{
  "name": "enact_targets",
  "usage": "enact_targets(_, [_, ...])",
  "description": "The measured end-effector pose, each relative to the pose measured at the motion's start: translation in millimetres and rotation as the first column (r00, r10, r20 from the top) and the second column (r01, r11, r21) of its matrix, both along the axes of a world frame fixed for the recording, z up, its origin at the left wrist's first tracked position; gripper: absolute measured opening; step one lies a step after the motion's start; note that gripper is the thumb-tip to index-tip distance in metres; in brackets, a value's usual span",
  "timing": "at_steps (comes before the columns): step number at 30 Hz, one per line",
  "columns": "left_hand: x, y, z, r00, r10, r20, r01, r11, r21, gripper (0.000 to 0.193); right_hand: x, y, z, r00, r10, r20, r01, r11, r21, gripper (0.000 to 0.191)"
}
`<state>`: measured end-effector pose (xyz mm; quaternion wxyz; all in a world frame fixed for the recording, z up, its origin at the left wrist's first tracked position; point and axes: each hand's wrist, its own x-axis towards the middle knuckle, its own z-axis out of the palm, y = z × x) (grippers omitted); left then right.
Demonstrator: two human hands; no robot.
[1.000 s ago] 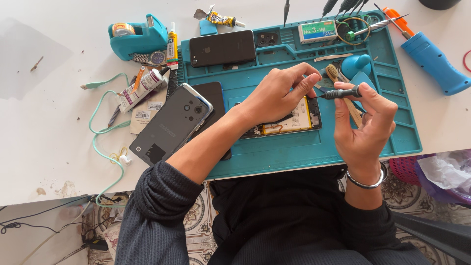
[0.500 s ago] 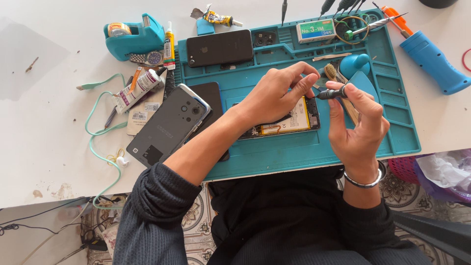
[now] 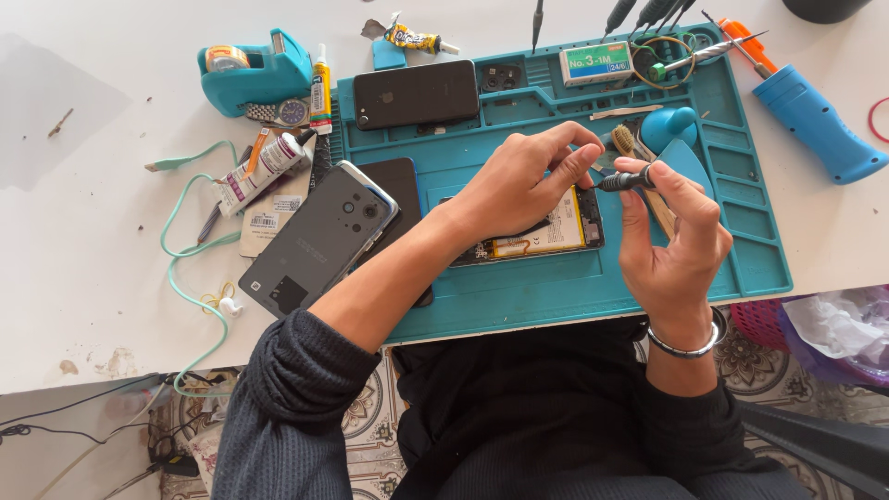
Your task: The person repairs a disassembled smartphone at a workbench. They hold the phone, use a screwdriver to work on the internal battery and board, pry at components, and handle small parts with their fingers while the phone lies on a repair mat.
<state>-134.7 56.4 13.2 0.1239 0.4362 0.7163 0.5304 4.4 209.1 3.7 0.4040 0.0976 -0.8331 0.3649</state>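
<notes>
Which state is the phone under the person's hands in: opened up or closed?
Opened up. The phone on the teal mat shows its yellow-labelled battery and inner parts. A separate grey back cover lies to its left.

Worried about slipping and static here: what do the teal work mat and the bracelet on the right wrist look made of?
Work mat: likely silicone or soft rubber; matte teal with moulded compartments and raised ridges.
Bracelet: looks like polished metal, silvery, with bright glints; which metal cannot be told.
</notes>
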Motion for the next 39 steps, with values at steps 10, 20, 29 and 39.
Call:
enact_targets(10, [-1.2,0.5,-2.6,1.000,0.002,0.001,-0.002,1.000,0.001,0.035,-1.3,0.1,-1.8,1.000,-0.005,0.004,0.005,1.000,0.010,0.037])
enact_targets(20, [-2.3,0.8,-0.6,0.999,0.006,0.032,-0.005,1.000,-0.018,0.035,0.0,-2.8,11.9,0.994,-0.093,0.050,0.087,0.991,0.100,0.034])
enact_targets(29, [-1.8,-2.8,-1.2,1.000,0.013,0.020,-0.013,1.000,-0.006,0.036,-9.2,-2.9,15.1,0.992,-0.107,0.072,0.098,0.989,0.114,0.040])
enact_targets(39, [-3.8,-6.6,-4.8,1.000,0.014,-0.015,-0.013,0.998,0.062,0.032,-7.0,-4.0,9.9,0.994,-0.055,0.099,0.050,0.997,0.053,0.035])
